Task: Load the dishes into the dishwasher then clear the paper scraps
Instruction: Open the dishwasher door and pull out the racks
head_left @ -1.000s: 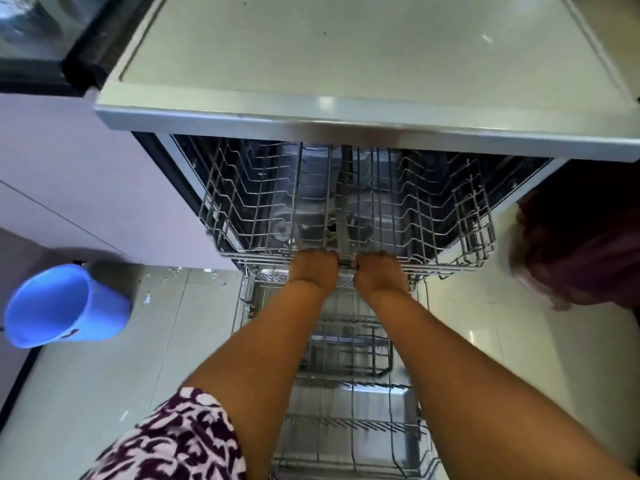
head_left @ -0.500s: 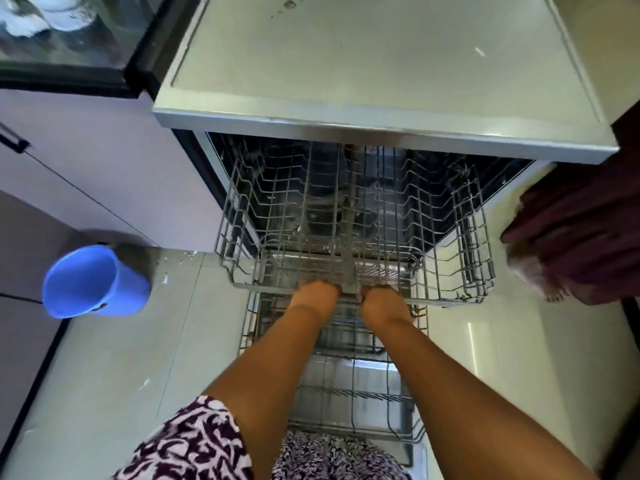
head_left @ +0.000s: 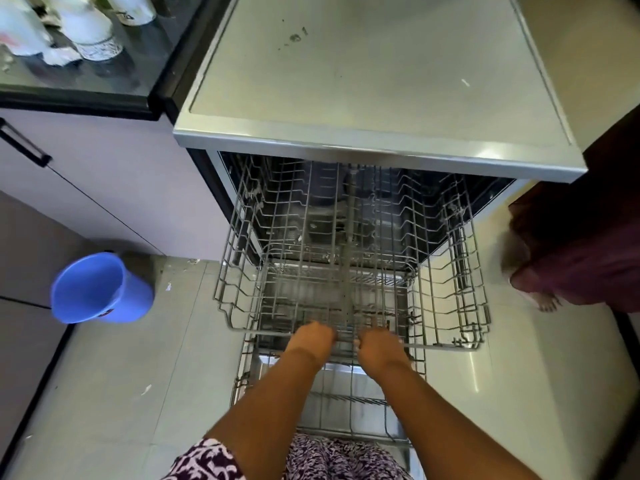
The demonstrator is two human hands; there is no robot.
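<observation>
Left hand (head_left: 313,336) and right hand (head_left: 379,342) both grip the empty upper rack (head_left: 450,345) by its front rail, so loading looks unstarted, with paper scraps (head_left: 168,286) uncleared.

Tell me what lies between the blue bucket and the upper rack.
Head view: pale floor tiles, with a small white scrap nearer the blue bucket than the upper rack.

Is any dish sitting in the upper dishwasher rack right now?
No, the upper rack holds only bare wire tines, while the left hand and right hand grip its front rail.
</observation>
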